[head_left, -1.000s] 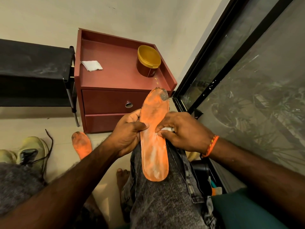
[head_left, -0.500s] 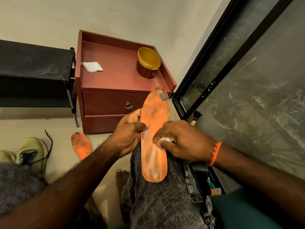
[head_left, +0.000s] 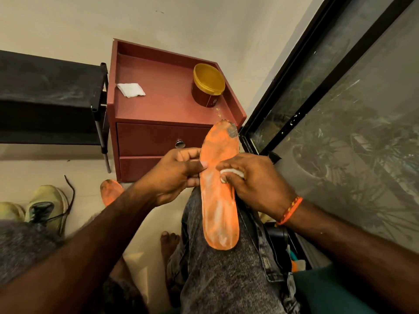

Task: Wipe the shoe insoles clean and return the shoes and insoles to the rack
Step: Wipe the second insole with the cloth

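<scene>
While lying along the grey-jeaned knee, insole: a long orange foam insole smeared white.
Left hand: pinches the insole's left edge.
Right hand: curled round a small white wipe, pressing it on the insole.
Second orange insole: on the floor beside yellow-green sneakers.

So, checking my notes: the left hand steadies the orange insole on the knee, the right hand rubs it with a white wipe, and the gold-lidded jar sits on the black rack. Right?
Not quite. The head view shows the jar on the red cabinet, not the black rack. The rest stands.
</scene>
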